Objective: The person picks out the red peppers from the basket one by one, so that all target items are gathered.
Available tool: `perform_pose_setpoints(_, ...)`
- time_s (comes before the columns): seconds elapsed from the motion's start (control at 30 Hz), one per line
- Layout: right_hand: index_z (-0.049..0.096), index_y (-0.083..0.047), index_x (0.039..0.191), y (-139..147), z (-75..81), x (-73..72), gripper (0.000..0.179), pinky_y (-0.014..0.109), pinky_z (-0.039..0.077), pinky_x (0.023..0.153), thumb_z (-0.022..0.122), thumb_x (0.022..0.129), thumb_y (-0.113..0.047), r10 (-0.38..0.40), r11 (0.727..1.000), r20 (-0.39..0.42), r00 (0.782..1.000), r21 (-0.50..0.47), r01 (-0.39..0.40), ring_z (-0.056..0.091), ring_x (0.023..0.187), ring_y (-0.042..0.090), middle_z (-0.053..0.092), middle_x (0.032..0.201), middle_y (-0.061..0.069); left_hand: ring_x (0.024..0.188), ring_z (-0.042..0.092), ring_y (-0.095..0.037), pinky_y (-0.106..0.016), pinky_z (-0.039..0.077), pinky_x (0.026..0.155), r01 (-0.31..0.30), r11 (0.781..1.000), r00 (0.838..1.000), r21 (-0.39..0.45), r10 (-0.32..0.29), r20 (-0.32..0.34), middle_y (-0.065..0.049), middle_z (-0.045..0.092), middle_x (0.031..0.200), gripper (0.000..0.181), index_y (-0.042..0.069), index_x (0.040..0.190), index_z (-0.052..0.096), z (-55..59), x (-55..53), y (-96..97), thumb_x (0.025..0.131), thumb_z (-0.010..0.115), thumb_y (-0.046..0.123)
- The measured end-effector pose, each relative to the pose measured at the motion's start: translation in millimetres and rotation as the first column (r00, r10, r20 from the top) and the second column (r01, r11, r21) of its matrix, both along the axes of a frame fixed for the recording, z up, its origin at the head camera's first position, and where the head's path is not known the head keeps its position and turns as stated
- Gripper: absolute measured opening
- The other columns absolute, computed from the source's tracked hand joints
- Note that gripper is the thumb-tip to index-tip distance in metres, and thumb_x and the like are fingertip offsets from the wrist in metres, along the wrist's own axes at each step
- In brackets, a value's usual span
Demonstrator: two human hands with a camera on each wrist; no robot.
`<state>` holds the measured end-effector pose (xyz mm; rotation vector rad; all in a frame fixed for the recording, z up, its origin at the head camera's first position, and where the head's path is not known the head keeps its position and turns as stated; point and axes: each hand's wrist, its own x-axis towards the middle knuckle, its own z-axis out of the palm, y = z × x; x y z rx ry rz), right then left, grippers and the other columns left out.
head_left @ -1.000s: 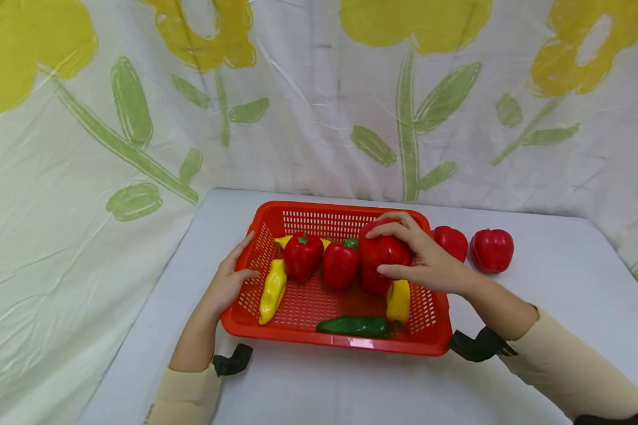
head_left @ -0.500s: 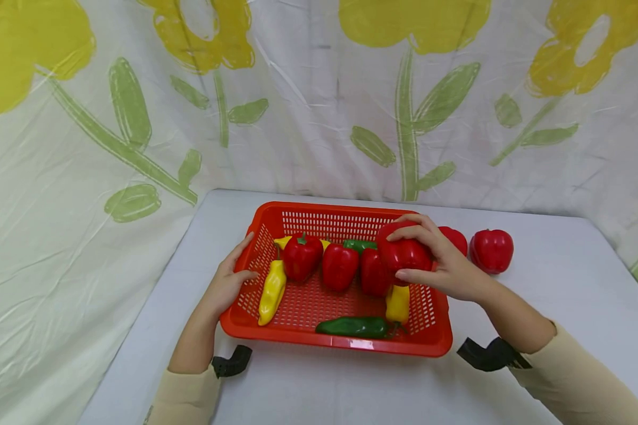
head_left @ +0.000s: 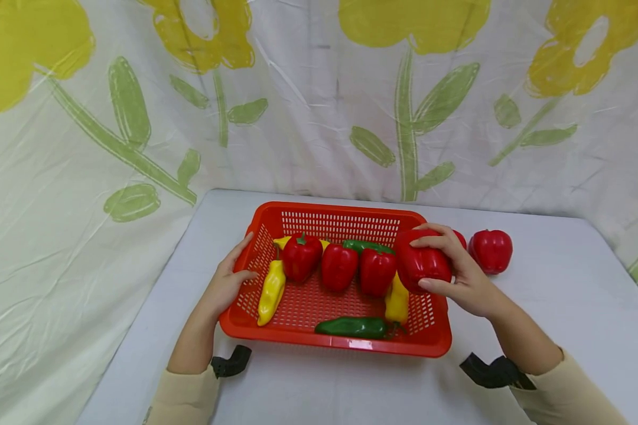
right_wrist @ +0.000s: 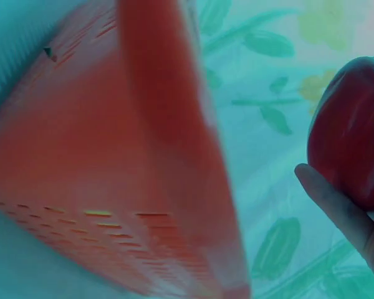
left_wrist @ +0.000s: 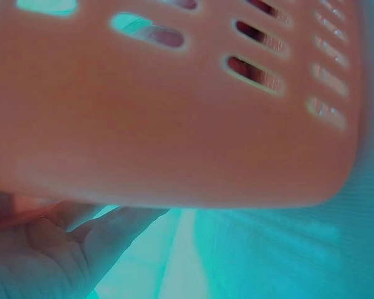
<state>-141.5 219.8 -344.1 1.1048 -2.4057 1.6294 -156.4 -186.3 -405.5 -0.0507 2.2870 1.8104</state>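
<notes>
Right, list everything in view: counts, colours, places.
Table: 1, white, across the foreground
Backdrop: 1, white with yellow flowers, behind the table
Basket: 1, red, centre
Bell peppers: 6, red, three in the basket, two right of it, one held
Yellow peppers: at least 3, yellow, basket's left, back left and right
Green peppers: 2, green, basket's front and back
Sleeves: 2, beige, lower left and right
Wrist pieces: 2, black, at the sleeve ends
Left hand: 1, bare, gripping the basket's left rim
Right hand: 1, bare, holding a bell pepper
</notes>
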Motion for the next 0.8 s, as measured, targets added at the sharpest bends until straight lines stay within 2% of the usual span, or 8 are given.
perform_pose_setpoints(0.1, 0.042, 0.0, 0.124, 4, -3.8, 2.4, 0.058, 0.022, 0.054, 0.08, 0.063, 0.072, 0.012, -0.013, 1.0, -0.002, 1.0, -0.015, 0.013, 0.035, 0.123, 0.014, 0.034, 0.137, -0.001, 0.128, 0.04, -0.036, -0.046, 0.05, 0.089, -0.003, 1.0, 1.0, -0.004, 0.003, 0.006, -0.005, 0.019, 0.155, 0.072, 0.036, 0.148, 0.02, -0.5, -0.5, 0.4, 0.089, 0.043, 0.0)
perform_pose_setpoints(0.47, 0.04, -0.001, 0.127, 25, -23.2, 17.2, 0.057, 0.019, 0.053, 0.08, 0.055, 0.075, 0.016, -0.096, 0.989, 0.069, 0.993, -0.102, 0.103, 0.031, 0.127, 0.013, 0.022, 0.148, 0.004, 0.128, 0.04, -0.036, -0.046, 0.049, 0.09, 0.0, 1.0, 1.0, 0.002, 0.0, 0.012, -0.007, 0.019, 0.155, 0.073, 0.037, 0.148, 0.019, 0.7, 0.5, 0.2, 0.089, 0.043, 0.0)
perform_pose_setpoints(0.8, 0.041, 0.001, 0.128, 48, -40.6, 24.7, 0.055, 0.016, 0.051, 0.081, 0.051, 0.076, 0.017, -0.184, 0.963, 0.105, 0.977, -0.179, 0.2, 0.027, 0.129, 0.015, 0.021, 0.148, 0.012, 0.125, 0.042, -0.036, -0.044, 0.052, 0.088, 0.009, 1.0, 1.0, 0.003, -0.009, 0.007, -0.008, 0.02, 0.155, 0.074, 0.037, 0.148, 0.019, 3.1, 0.6, -1.1, 0.089, 0.043, 0.0)
